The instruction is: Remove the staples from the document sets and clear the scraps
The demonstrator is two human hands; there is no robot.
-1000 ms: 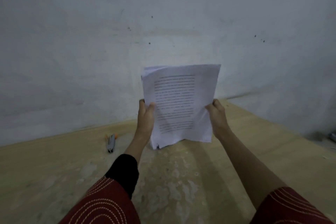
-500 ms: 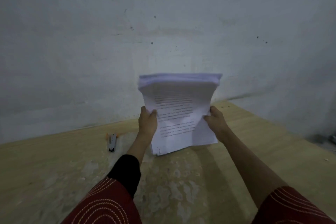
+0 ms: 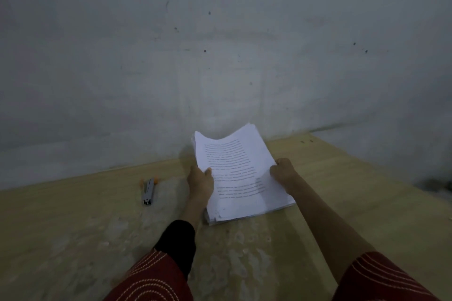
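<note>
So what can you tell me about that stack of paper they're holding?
The stack of paper is a thick pile of white sheets, the top page printed with lines of dark text too blurred to read. Its near end rests on the wooden table while the far end is raised and sags in the middle. The left hand grips its left edge, the right hand its right edge. The near left corner looks ragged.

The wooden table is bare on the left and close in front. Only the small staple remover lies there, near the wall.
</note>
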